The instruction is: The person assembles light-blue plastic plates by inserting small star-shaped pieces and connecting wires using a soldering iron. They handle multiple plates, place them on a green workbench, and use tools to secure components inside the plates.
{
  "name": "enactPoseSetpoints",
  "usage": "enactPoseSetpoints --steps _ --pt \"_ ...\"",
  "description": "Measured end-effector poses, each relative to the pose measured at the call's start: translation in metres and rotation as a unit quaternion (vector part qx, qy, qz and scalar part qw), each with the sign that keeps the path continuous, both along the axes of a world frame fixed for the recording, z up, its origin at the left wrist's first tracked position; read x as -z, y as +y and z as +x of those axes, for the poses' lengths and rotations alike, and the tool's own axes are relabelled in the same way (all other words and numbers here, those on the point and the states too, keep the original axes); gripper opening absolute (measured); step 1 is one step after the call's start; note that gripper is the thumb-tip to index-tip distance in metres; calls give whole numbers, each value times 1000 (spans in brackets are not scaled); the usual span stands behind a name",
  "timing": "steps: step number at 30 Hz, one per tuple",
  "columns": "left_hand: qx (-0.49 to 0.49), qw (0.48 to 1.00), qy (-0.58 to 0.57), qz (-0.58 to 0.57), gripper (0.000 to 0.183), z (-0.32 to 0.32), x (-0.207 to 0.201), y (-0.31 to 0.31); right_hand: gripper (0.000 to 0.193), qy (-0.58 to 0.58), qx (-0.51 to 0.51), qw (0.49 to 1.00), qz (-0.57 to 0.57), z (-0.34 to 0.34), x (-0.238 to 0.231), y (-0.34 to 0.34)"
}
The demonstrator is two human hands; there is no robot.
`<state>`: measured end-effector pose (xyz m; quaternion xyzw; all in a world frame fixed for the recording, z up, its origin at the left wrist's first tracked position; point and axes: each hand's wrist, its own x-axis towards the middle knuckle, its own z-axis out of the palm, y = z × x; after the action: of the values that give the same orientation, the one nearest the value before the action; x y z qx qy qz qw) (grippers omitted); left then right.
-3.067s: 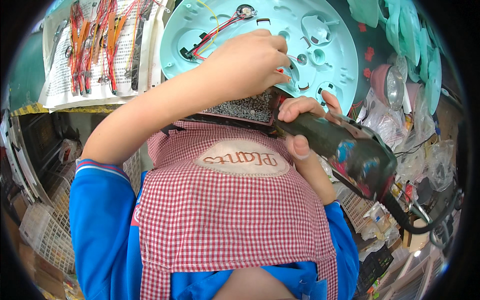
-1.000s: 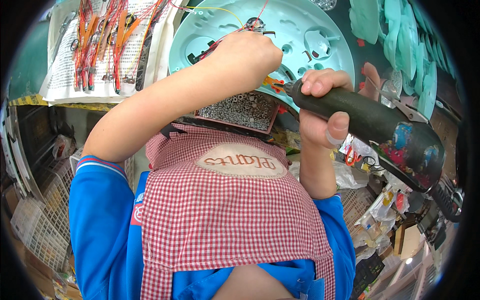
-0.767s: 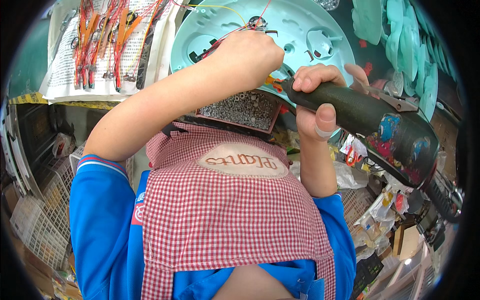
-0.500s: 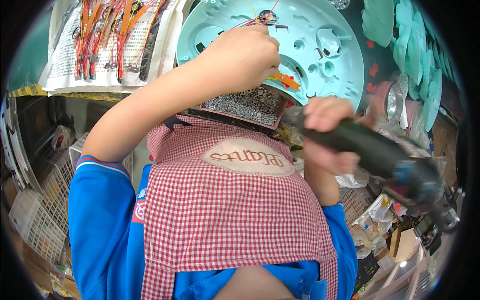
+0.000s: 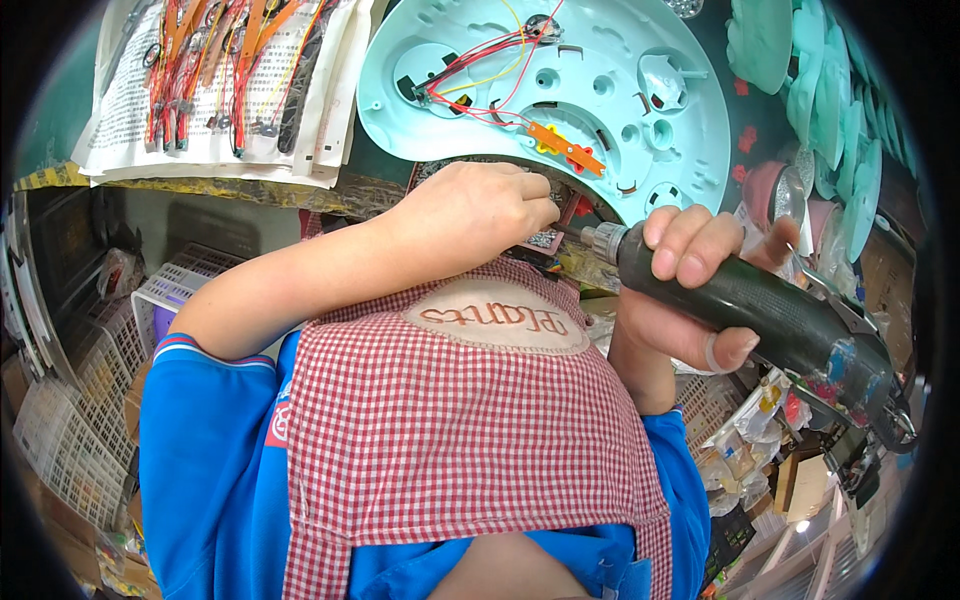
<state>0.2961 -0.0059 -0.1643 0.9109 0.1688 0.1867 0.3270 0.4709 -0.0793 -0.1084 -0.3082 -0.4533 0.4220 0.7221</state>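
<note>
My right hand [image 5: 690, 270] is wrapped round a dark electric screwdriver [image 5: 765, 305], whose metal nose points left. My left hand [image 5: 490, 205] is closed close to the driver's bit, over a tray of loose screws that it mostly covers. Whatever sits between its fingertips is hidden. Beyond both hands lies a curved turquoise plastic shell [image 5: 480, 45], with its inside facing up. An orange strip [image 5: 565, 148] with yellow and red parts rests in the shell. Thin red and yellow wires [image 5: 480, 55] run from it across the shell.
At the far left, several wired orange strips [image 5: 243, 60] lie on printed paper [image 5: 310, 160]. More turquoise shells [image 5: 815, 90] are stacked at the far right. White plastic baskets [image 5: 75, 440] stand low on the left. Yellow-black tape [image 5: 55, 180] marks the table edge.
My left hand has left the orange strip and moved down toward me, over the screw tray. The electric screwdriver's nose has come beside it, and the wires now show fully.
</note>
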Motion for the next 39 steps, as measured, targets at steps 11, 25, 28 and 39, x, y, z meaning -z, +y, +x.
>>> enactPoseSetpoints --steps 11,25,28,39 --pt "-101 988 -30 113 5 8 -21 11 83 -24 -16 1000 -1 0 -16 26" --pt "-111 988 99 51 36 4 -10 48 81 -71 -42 996 28 1 3 64" --pt "-111 989 90 39 35 3 -7 48 82 -67 -24 997 30 0 2 62" --pt "-112 990 79 18 35 2 -6 48 93 1 13 999 -51 -16 20 69"
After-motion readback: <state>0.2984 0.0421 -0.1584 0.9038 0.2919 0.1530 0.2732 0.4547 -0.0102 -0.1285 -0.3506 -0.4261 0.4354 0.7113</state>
